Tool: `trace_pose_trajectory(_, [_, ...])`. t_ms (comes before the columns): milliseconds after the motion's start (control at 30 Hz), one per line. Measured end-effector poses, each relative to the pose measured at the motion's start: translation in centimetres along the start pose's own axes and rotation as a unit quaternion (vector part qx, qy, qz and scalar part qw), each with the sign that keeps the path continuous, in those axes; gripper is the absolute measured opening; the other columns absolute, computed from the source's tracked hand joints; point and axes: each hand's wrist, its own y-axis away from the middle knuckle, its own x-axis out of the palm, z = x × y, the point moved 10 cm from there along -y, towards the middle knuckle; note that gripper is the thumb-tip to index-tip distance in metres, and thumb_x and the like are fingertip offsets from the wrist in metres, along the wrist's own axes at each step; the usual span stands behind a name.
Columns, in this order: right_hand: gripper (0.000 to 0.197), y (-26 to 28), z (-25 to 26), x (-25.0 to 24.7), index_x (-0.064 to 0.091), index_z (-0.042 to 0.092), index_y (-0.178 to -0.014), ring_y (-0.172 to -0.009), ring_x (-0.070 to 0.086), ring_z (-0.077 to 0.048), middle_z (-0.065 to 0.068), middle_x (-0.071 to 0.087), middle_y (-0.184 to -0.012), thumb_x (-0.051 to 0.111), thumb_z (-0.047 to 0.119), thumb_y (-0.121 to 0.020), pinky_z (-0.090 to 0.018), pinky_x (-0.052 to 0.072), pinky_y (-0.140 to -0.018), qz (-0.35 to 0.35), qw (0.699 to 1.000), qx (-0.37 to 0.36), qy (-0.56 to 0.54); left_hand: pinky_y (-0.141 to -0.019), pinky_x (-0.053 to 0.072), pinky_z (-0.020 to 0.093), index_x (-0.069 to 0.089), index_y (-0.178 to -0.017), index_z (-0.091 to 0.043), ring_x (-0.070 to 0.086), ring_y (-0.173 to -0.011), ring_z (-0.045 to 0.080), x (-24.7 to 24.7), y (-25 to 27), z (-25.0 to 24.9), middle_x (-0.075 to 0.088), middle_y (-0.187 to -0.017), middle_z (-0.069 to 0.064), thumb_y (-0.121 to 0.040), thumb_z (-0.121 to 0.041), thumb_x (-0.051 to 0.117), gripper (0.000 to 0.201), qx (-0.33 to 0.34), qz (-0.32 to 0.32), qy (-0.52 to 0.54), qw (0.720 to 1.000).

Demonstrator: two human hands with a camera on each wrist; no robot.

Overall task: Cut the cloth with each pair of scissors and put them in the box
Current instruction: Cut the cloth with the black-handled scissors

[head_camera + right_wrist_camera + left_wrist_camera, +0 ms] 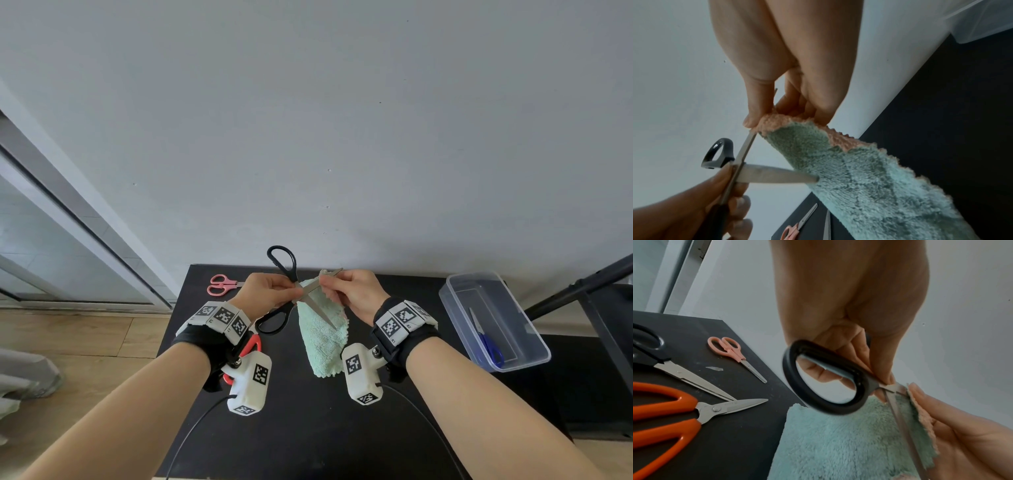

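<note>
Cutting mint cloth with black scissors, mid-task.

Left hand clamped at the open scissors' pivot, right hand pinching the cloth's top edge, aloft above table centre. Done, apparently: one blue pair in the box at 3 o'clock. Left: three pairs waiting around 9 o'clock, pink, orange, another black. Five scissors, one cloth, one box.
</note>
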Motion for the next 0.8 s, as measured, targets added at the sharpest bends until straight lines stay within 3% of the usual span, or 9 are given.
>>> trace_pose_trajectory(67, [0.028, -0.1, 0.1, -0.4, 0.066, 0.007, -0.055, -0.057, 0.046, -0.023, -0.007, 0.058, -0.055, 0.07, 0.009, -0.082, -0.033, 0.036, -0.059, -0.004, 1.0, -0.001, 0.003, -0.046, 0.033, 0.013, 0.071, -0.078, -0.007, 0.04, -0.046, 0.006, 0.1, 0.0, 0.0, 0.06, -0.049, -0.009, -0.082, -0.013, 0.072, 0.007, 0.0, 0.002, 0.006, 1.0])
trace_pose_trajectory(167, [0.026, -0.2, 0.5, -1.0, 0.065, 0.004, -0.058, -0.057, 0.045, -0.024, -0.008, 0.056, -0.056, 0.072, 0.013, -0.082, -0.035, 0.036, -0.059, -0.008, 1.0, -0.006, 0.005, -0.062, 0.04, 0.022, 0.074, -0.079, -0.009, 0.049, -0.066, 0.018, -0.1, -0.1, 0.0, 0.069, -0.063, -0.003, -0.08, -0.014, 0.074, 0.005, 0.0, -0.001, 0.022, 1.0])
trace_pose_trajectory(233, [0.028, -0.2, 0.8, -1.3, 0.064, 0.004, -0.057, -0.057, 0.044, -0.025, -0.009, 0.055, -0.056, 0.072, 0.014, -0.081, -0.036, 0.036, -0.06, -0.012, 1.0, -0.01, 0.004, -0.07, 0.043, 0.027, 0.074, -0.079, -0.01, 0.053, -0.071, 0.02, -0.2, -0.2, 0.0, 0.071, -0.067, 0.0, -0.079, -0.015, 0.075, 0.005, -0.002, -0.004, 0.021, 1.0])
trace_pose_trajectory(333, [0.035, -0.5, 1.2, -2.1, 0.062, 0.007, -0.05, -0.056, 0.043, -0.026, -0.009, 0.053, -0.053, 0.071, 0.016, -0.083, -0.036, 0.036, -0.059, -0.028, 1.0, -0.014, -0.004, -0.072, 0.047, 0.023, 0.074, -0.081, -0.009, 0.059, -0.068, 0.014, -0.3, -0.5, -0.2, 0.072, -0.069, 0.001, -0.079, -0.014, 0.075, 0.006, 0.004, -0.006, 0.021, 1.0])
trace_pose_trajectory(467, [0.038, -1.0, 1.6, -2.9, 0.061, 0.01, -0.048, -0.049, 0.04, -0.025, -0.012, 0.051, -0.054, 0.073, 0.024, -0.081, -0.032, 0.032, -0.046, -0.028, 0.999, -0.016, 0.009, -0.066, 0.047, 0.016, 0.073, -0.084, -0.006, 0.062, -0.058, 0.003, -0.5, -0.9, 0.0, 0.071, -0.066, -0.001, -0.081, -0.013, 0.073, 0.008, 0.005, -0.007, 0.027, 1.0])
trace_pose_trajectory(533, [0.037, -1.2, 1.7, -3.4, 0.062, 0.009, -0.048, -0.053, 0.04, -0.025, -0.011, 0.051, -0.053, 0.075, 0.027, -0.078, -0.034, 0.033, -0.053, -0.042, 0.999, -0.016, 0.002, -0.063, 0.047, 0.013, 0.073, -0.084, -0.006, 0.062, -0.058, 0.004, -0.6, -1.0, -0.3, 0.071, -0.069, 0.0, -0.081, -0.013, 0.073, 0.008, 0.009, -0.007, 0.022, 1.0])
trace_pose_trajectory(633, [0.037, -1.4, 2.3, -4.5, 0.057, 0.004, -0.052, -0.053, 0.04, -0.023, -0.009, 0.048, -0.05, 0.07, 0.016, -0.084, -0.032, 0.036, -0.061, -0.076, 0.996, -0.022, -0.051, -0.061, 0.046, 0.011, 0.073, -0.084, -0.006, 0.061, -0.056, 0.002, -1.0, -1.2, -0.6, 0.071, -0.068, 0.0, -0.081, -0.014, 0.073, 0.009, 0.008, -0.013, 0.004, 1.0])
trace_pose_trajectory(733, [0.025, -1.3, 2.6, -5.0, 0.061, 0.002, -0.061, -0.052, 0.053, -0.015, -0.004, 0.057, -0.05, 0.068, 0.007, -0.084, -0.024, 0.046, -0.065, -0.086, 0.99, -0.007, -0.112, -0.068, 0.048, 0.018, 0.073, -0.081, -0.009, 0.06, -0.061, 0.008, -1.6, -1.7, -1.1, 0.07, -0.071, 0.005, -0.08, -0.015, 0.074, 0.007, 0.006, -0.036, 0.017, 0.999])
trace_pose_trajectory(800, [0.024, -1.3, 2.5, -4.2, 0.061, 0.001, -0.062, -0.059, 0.058, -0.017, -0.007, 0.06, -0.054, 0.069, 0.007, -0.083, -0.025, 0.05, -0.069, -0.07, 0.989, 0.007, -0.127, -0.078, 0.048, 0.03, 0.072, -0.076, -0.01, 0.058, -0.072, 0.02, -1.4, -2.0, -1.8, 0.068, -0.077, 0.014, -0.08, -0.013, 0.074, 0.005, 0.005, -0.038, 0.056, 0.998])
